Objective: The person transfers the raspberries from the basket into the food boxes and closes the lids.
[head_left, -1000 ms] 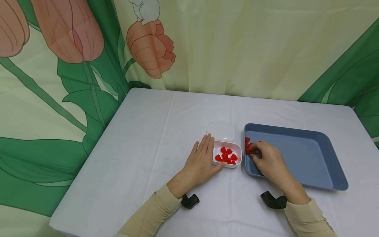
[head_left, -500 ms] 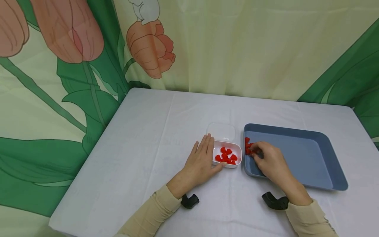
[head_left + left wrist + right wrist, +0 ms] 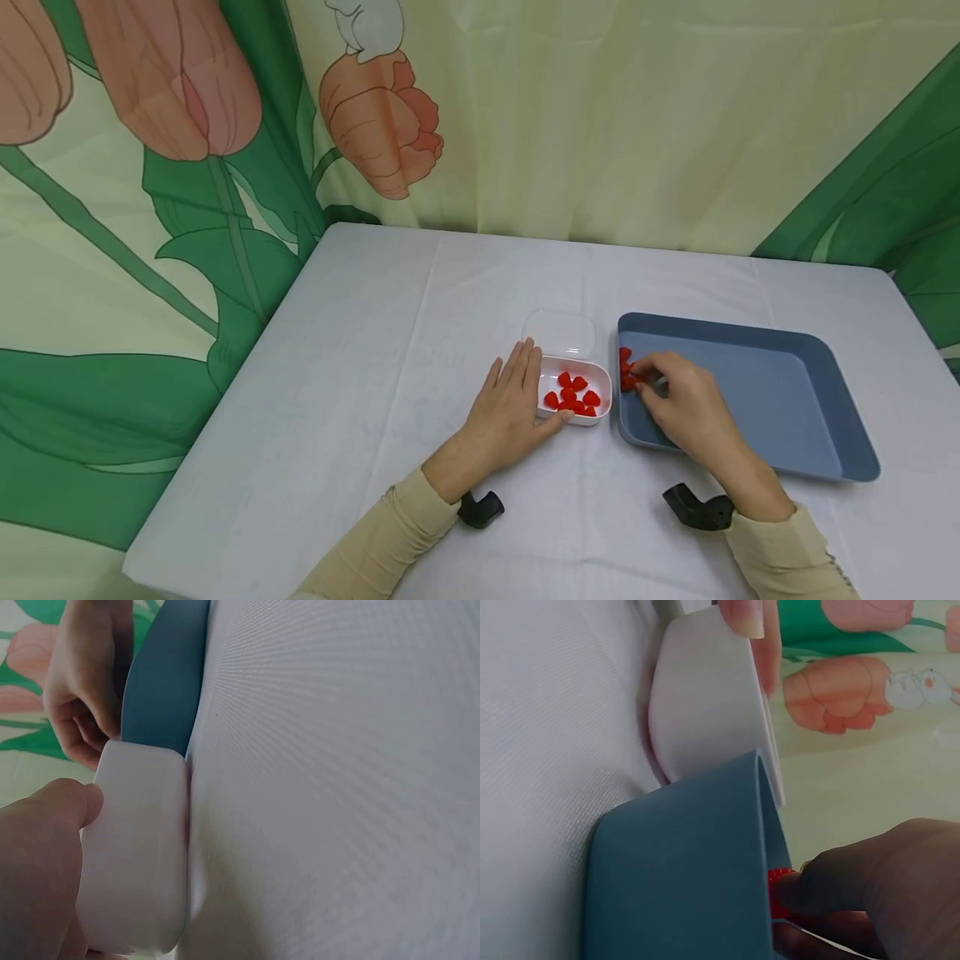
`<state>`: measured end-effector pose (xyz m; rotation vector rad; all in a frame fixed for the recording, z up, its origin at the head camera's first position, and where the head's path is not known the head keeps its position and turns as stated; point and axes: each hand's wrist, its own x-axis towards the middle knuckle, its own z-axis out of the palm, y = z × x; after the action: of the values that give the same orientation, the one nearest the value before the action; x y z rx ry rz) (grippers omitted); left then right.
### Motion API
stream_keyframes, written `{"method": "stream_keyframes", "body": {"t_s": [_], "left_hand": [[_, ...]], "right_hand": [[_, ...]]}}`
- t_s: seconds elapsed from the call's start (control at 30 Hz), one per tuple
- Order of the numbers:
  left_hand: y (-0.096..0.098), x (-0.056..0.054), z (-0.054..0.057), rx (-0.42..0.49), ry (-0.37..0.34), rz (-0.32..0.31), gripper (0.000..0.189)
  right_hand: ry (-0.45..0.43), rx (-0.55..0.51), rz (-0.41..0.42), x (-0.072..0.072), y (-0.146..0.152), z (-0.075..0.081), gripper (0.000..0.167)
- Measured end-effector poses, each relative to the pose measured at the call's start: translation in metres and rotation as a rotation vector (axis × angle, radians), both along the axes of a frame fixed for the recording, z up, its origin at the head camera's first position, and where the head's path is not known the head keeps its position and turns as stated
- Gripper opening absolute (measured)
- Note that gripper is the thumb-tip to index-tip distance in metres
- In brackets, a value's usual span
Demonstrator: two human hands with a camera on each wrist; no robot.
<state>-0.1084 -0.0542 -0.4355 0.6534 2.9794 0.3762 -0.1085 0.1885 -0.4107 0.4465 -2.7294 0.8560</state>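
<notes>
From the left, a pale fabric curtain [image 3: 525, 125] printed with large pink-orange tulips and green leaves hangs behind a table spread with smooth white cloth [image 3: 300, 417]. My left forearm, in a beige long sleeve [image 3: 378, 533], enters from the near edge, a black curved device [image 3: 482, 510] at the wrist. My left hand [image 3: 504, 421] lies against a small white rounded-rectangular box [image 3: 585, 367], its fingers straight and only slightly spread along the left side, its thumb stretched out to the near rim. Just beyond the box, a clear rounded-rectangular lid [image 3: 561, 333] lies flat; whether my fingertips touch it I cannot tell. Inside the box sits a loose cluster of small red rounded pieces [image 3: 568, 395], gathered mostly toward the near wall. Just beside it on the right stands a shallow blue-grey rectangular tray [image 3: 772, 400], with further red pieces [image 3: 626, 357] along its inner left wall. There my right hand [image 3: 690, 408], reaching over the tray from the near side, pinches a bumpy red piece [image 3: 778, 904] between thumb and fingertip; a second black curved device [image 3: 699, 508] sits at this wrist.
</notes>
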Motion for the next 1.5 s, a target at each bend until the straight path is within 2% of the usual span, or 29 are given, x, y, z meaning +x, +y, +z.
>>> {"method": "stream_keyframes", "body": {"t_s": [0.2, 0.43, 0.93, 1.27, 1.5], "left_hand": [[0.0, 0.0, 0.0, 0.002, -0.005, 0.0, 0.094], [-0.001, 0.0, 0.0, 0.004, -0.006, 0.003, 0.094], [-0.003, 0.001, 0.001, 0.011, 0.014, -0.006, 0.093], [-0.003, 0.001, -0.001, 0.001, 0.034, -0.017, 0.093], [-0.003, 0.002, 0.0, 0.008, 0.032, -0.019, 0.093]], "right_hand": [[0.046, -0.005, 0.02, -0.001, -0.003, 0.004, 0.021], [0.029, -0.019, 0.033, -0.001, -0.012, 0.012, 0.023], [0.096, -0.021, 0.153, -0.006, -0.032, 0.017, 0.024], [0.009, -0.038, 0.186, -0.007, -0.045, 0.014, 0.022], [0.017, -0.079, 0.224, -0.01, -0.052, 0.008, 0.021]]}}
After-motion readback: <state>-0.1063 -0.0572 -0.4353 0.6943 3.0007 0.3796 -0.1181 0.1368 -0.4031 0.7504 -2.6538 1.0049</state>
